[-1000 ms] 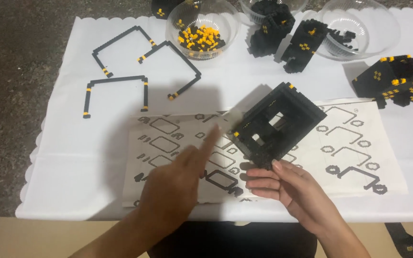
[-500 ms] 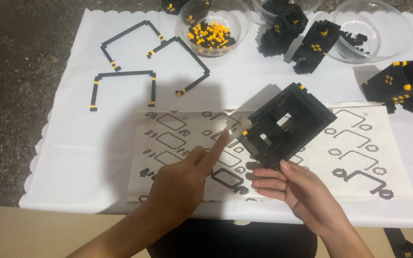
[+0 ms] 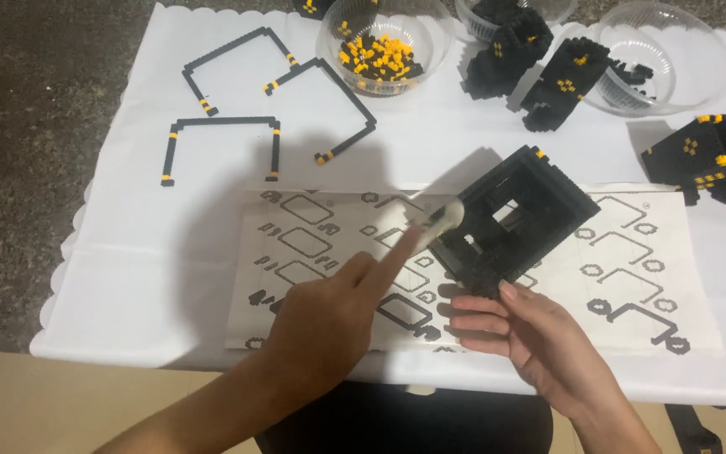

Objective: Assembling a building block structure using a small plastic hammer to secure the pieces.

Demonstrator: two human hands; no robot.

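My right hand (image 3: 521, 329) holds a black brick-built square frame (image 3: 516, 220) by its lower edge, tilted above the instruction sheet (image 3: 632, 277). The frame has a few yellow studs and a window opening in its middle. My left hand (image 3: 342, 311) has its index finger stretched out, the fingertip touching the frame's left edge, the other fingers curled. It holds nothing.
Three thin black U-shaped brick outlines (image 3: 220, 147) lie on the white cloth (image 3: 144, 277) at the upper left. A clear bowl of yellow and black bricks (image 3: 382, 50) stands at the top middle, further bowls (image 3: 661, 63) and black brick assemblies (image 3: 548, 76) to the right.
The view has shifted slightly. My left index finger has stayed against the frame's left edge; the right hand keeps the same hold.
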